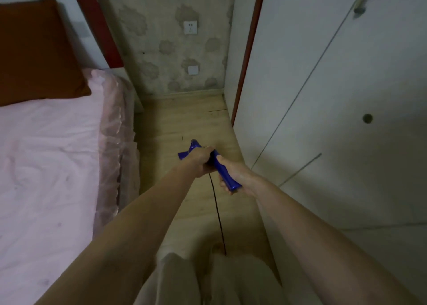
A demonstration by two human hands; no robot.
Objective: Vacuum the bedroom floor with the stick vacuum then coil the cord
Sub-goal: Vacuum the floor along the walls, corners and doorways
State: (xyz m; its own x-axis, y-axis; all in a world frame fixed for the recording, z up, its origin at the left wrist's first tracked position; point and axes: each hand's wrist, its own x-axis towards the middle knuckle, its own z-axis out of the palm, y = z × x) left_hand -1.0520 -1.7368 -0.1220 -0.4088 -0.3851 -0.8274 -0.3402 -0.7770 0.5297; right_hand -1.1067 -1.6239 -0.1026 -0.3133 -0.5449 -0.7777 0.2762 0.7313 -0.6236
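Pale trousers (184, 279) fill the bottom edge; both bare arms reach forward over the light wooden floor (182, 120).
Left hand (200, 160) and right hand (233, 175) each grip the glossy blue plastic vacuum handle (225, 173), held between the pink-sheeted bed (46, 166) and the white wardrobe doors (335, 120). Its thin black cord (217, 210) hangs from the handle toward the trousers.
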